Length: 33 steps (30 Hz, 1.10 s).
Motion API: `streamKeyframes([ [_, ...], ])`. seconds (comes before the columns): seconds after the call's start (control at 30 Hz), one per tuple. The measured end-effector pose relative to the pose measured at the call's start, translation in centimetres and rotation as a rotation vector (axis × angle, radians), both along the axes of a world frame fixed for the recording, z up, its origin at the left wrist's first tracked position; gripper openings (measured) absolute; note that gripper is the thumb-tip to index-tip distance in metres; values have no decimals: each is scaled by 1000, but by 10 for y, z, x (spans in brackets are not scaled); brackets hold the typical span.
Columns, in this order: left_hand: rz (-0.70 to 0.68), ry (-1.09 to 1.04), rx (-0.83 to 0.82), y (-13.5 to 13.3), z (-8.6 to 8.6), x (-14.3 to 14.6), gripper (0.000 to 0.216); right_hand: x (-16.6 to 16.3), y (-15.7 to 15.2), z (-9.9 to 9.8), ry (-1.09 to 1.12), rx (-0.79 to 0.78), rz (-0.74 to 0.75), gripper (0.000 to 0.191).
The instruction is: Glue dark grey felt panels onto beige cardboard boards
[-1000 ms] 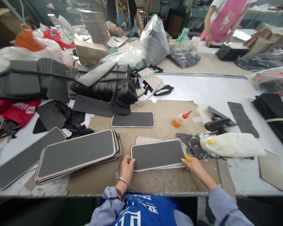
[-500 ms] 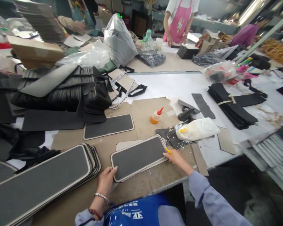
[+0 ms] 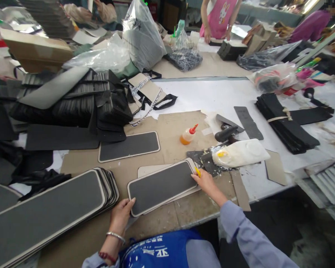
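Note:
A dark grey rounded panel with a pale border (image 3: 162,187) lies at a slight tilt over other pale-edged pieces in front of me. My left hand (image 3: 121,214) grips its left end, thumb on top and fingers below the edge. At the right end, my right hand (image 3: 208,183) pinches the panel's border while also holding a small yellow pointed tool (image 3: 197,171), its handle hidden in the palm. On the left is a stack of longer grey panels (image 3: 53,208) with the same pale edging. Another bordered panel (image 3: 131,146) lies farther back, partly under black pieces.
A red-tipped glue bottle (image 3: 188,134) stands beyond the panel. To its right are a white plastic container (image 3: 240,153) and a black-handled tool (image 3: 225,133). Bundled black strips (image 3: 286,123) lie farther right. A person in a pink apron (image 3: 220,18) stands across the table.
The held panel and both hands have shifted slightly left over the pieces beneath. The view has also moved a little. Both hands keep their hold.

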<state>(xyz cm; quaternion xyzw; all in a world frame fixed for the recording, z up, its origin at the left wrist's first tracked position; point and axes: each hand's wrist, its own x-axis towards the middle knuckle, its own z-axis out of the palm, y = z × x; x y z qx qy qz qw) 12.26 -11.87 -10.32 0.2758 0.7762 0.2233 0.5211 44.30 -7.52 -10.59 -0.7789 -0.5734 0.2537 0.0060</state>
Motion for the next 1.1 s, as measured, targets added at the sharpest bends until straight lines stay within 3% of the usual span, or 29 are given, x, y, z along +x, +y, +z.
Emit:
streamKeyframes([
  [0.23, 36, -29, -6, 1, 3, 0, 39, 9, 4, -10, 107, -57, -35, 20],
  [0.83, 73, -107, -4, 2, -3, -6, 36, 11, 11, -12, 44, -109, -11, 27],
  [1.1, 40, -118, -3, 1, -2, -9, 35, 19, 8, -7, 354, -93, -46, 31],
])
